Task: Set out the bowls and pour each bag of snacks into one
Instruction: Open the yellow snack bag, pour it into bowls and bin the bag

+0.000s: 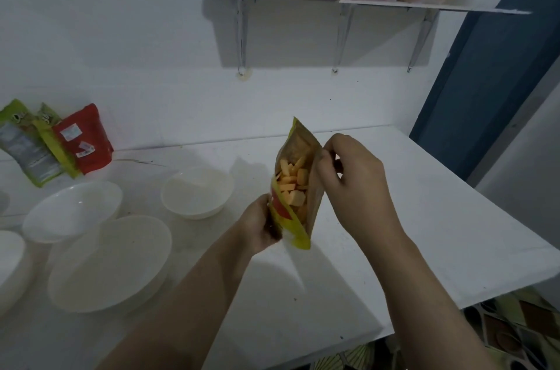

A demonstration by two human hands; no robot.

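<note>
The person's two bare forearms are reaching up from the bottom edge, nearest the camera, over a white counter (424, 218) that is filling most of the view. Behind it a white wall is rising to a shelf (424, 5) on three metal brackets, which is carrying a dark box and some pale containers; a blue door frame is standing at the right.

Four white bowls are sitting whole on the left half of the counter or nearly so: a wide shallow bowl (109, 263) closest, a medium bowl (72, 209) behind it, a small deep bowl (197, 190) just left of the hands, and one cut off at the left edge (9, 260). All are lying clear of the hands, with nothing between them and the bag. Three unopened snack bags are leaning on the wall at far left: two green bags (21, 142) and a red bag (85, 139), overlapping one another.

A yellow snack bag (295, 187) is being held upright above the counter, its mouth pulled open and showing orange cracker pieces (292, 187) inside. The left hand (260, 227) is gripping the bag's near lower side, fingers curled round it. The right hand (354, 181) is pinching the bag's far upper edge between thumb and fingertips.
</note>
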